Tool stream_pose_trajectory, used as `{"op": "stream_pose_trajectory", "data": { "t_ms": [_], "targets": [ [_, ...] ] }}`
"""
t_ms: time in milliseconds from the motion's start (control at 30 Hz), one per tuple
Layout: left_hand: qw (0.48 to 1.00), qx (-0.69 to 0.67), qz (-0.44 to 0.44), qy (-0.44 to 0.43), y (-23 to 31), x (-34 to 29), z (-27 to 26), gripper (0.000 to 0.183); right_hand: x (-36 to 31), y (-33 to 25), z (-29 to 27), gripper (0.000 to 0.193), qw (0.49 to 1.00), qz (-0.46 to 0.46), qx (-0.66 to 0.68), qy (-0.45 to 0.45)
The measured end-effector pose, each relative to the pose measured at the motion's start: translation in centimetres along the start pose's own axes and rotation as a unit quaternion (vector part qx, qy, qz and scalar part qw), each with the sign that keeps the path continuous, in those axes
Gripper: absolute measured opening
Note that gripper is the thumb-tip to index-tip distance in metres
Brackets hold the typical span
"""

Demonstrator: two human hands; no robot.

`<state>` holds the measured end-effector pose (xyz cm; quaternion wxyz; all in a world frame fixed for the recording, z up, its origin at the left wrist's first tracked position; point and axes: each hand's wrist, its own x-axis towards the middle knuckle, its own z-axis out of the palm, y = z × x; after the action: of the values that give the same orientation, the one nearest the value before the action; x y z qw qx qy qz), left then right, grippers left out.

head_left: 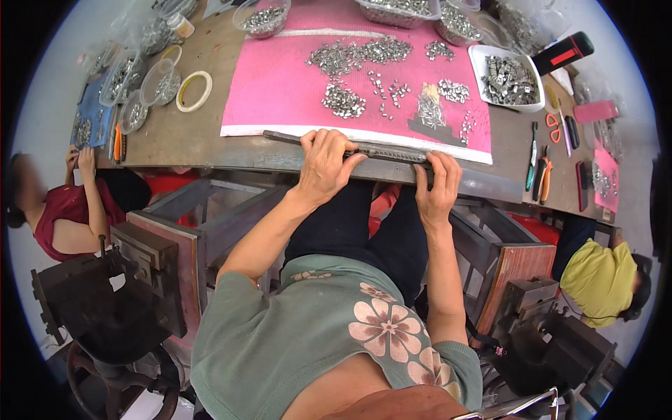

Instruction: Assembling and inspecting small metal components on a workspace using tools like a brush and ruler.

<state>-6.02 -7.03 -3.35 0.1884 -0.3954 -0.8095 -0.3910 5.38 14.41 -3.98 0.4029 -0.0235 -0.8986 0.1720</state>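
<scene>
A long, narrow dark bar [388,155] lies along the front edge of the table, with a row of small notches or pieces along its right half. My left hand [323,165] is closed on it near its middle, thumb and fingers pinching it. At its right end, my right hand [438,183] grips it between thumb and fingers. Just beyond the bar is a pink ribbed mat [280,91] with a white border, bearing loose small silvery metal pieces [343,101] in several heaps. A flat grey plate [437,131] lies on the mat near my right hand, with thin metal pieces around it.
A white tub [541,105] of metal parts stands right of the mat; clear bowls [260,33] of pieces sit further back. Tape [194,92] lies at left; pliers [544,183] and orange-handled scissors [552,128] at right. Co-workers sit at the left [59,224] and right [598,280].
</scene>
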Motion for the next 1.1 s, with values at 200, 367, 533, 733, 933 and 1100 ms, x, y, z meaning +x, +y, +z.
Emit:
{"op": "stream_pose_trajectory", "data": {
  "t_ms": [200,367,533,733,933,1100],
  "targets": [
    [1.0,0.006,-0.007,-0.028,-0.2,0.8,-0.4,0.029,1.1,0.0,-0.8,0.039,0.998,0.02,0.032,-0.04],
    [0.996,0.008,-0.032,-0.08,-0.7,3.2,-1.4,0.025,5.0,1.0,-2.8,0.027,0.978,0.029,0.075,-0.191],
    [0.996,0.045,0.044,-0.059,-2.1,6.8,0.4,0.013,8.3,1.1,0.3,0.015,0.977,0.018,0.115,-0.18],
    [0.988,0.087,0.08,-0.095,-3.3,8.8,3.1,0.01,9.3,0.5,4.7,0.014,0.974,0.021,0.093,-0.205],
    [0.987,0.094,0.078,-0.106,-3.7,8.7,2.9,0.012,8.9,-0.5,3.9,0.01,0.981,0.011,0.059,-0.185],
    [0.992,0.025,0.09,-0.084,-3.4,7.7,1.9,0.01,7.3,-2.1,2.0,0.006,0.973,0.014,0.151,-0.173]
  ]
}}
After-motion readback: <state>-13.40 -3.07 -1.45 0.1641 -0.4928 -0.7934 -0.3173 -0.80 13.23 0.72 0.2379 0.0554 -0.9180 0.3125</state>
